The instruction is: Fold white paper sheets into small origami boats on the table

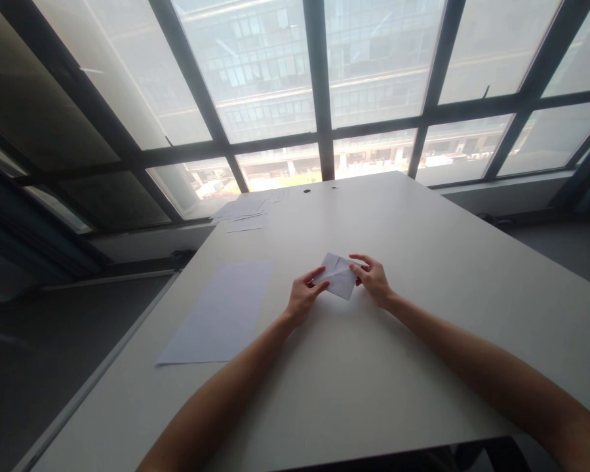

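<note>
A small folded piece of white paper (pixel 339 276) is held between my two hands, a little above the table, with crease lines across its face. My left hand (pixel 303 296) pinches its left corner between thumb and fingers. At the opposite corner, my right hand (pixel 372 278) grips the paper with thumb and fingertips, the index finger stretched along the upper edge. A large flat sheet of white paper (pixel 221 308) lies on the table to the left of my left hand.
The white table (pixel 403 380) reaches away toward tall framed windows (pixel 373 65). Several loose paper sheets (pixel 243 213) overlap at its far left edge. Two small dark spots, one a round hole (pixel 307 191), mark the far tabletop. A dark curtain (pixel 29 229) hangs at left.
</note>
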Tool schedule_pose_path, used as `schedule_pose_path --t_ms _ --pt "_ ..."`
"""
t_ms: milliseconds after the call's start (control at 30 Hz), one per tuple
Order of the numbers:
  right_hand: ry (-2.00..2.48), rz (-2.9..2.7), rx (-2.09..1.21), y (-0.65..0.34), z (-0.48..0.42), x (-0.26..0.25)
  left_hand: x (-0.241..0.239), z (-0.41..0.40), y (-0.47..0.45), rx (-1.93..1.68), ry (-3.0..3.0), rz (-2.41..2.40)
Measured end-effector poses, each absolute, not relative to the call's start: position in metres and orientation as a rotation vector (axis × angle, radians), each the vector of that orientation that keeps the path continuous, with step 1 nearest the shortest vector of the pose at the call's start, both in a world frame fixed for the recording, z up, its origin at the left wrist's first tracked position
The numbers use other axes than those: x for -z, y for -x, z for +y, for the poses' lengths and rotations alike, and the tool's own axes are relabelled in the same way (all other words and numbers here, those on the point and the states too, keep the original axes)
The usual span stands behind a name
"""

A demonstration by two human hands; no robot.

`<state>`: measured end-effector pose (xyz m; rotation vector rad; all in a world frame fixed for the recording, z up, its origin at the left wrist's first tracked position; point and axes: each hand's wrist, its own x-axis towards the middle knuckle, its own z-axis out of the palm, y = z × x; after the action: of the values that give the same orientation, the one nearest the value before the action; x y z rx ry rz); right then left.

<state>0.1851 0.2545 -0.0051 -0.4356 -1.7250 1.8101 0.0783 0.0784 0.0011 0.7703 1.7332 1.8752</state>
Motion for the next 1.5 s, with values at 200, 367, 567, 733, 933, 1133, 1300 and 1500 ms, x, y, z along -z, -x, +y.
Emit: schedule_pose_path --t_ms 200,367,567,733,933,1133,1300,1500 --pt "0.275 -1.754 -1.851 -0.188 0.252 0.000 -0.003 0.078 -0.078 -1.926 -0.778 1.775" --pt "0.268 -1.746 -1.838 -0.187 0.252 0.002 0.000 0.079 -0.077 -1.953 -0.785 1.734" --pt "0.394 -1.611 -1.843 -0.184 0.258 0.009 -0.002 0.078 -0.078 -1.823 -0.836 1.752" --pt "0.402 -1.712 -1.896 -0.185 0.266 0.010 -0.008 0.074 -0.081 -1.722 -0.857 1.672" --pt "0.399 -1.917 -1.806 -0.185 0.272 0.013 -0.008 0.070 -0.076 -1.707 -0.775 1.589" --pt "0.000 -2.213 -0.973 -0.194 0.263 0.000 -0.006 0.074 -0.073 -1.817 -0.562 1.497" --pt "-0.178 -2.437 -1.004 -0.197 0.250 0.005 -0.005 0.075 -0.071 -1.856 -0.483 1.510" --pt "-0.035 -2.301 -1.306 -0.193 0.250 0.009 -0.002 0.073 -0.072 -1.827 -0.651 1.533"
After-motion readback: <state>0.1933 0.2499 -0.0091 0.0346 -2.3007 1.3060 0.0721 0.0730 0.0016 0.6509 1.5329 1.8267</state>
